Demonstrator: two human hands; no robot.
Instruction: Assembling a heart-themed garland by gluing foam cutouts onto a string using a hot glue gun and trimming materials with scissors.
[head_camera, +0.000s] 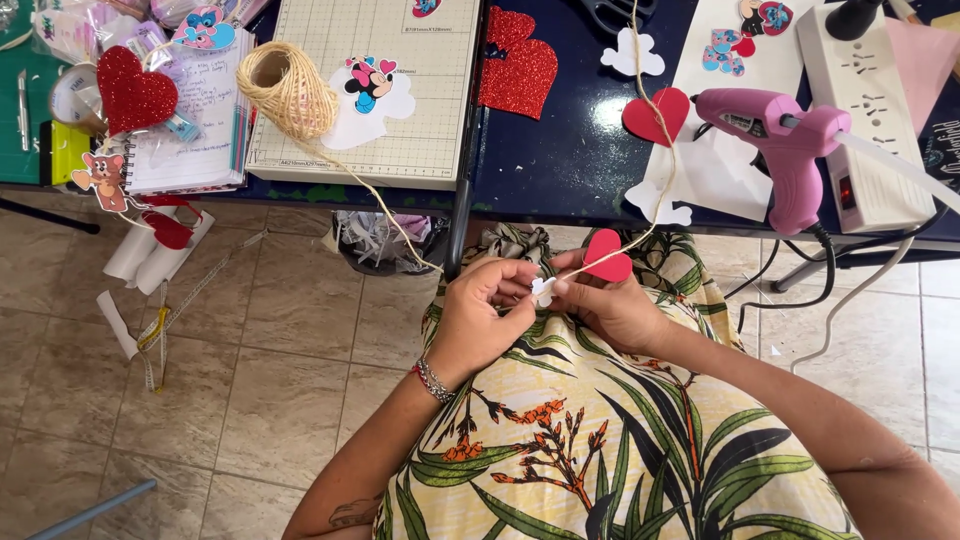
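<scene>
A: State the position of both hands.

B: Left hand and right hand meet over the lap, below the tabletop edge. Fingers of both pinch a small white paper piece on twine.

A: Adjacent items?

B: A red paper heart touches the right fingers. The pink glue gun lies on the tabletop.

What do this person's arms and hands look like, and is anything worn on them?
Both forearms are bare, with no sleeves or gloves in view. The left hand has a beaded bracelet of silver and red beads around its wrist, and a dark tattoo shows further up that forearm. The right hand shows no rings, watch or bracelet that I can make out.
</scene>
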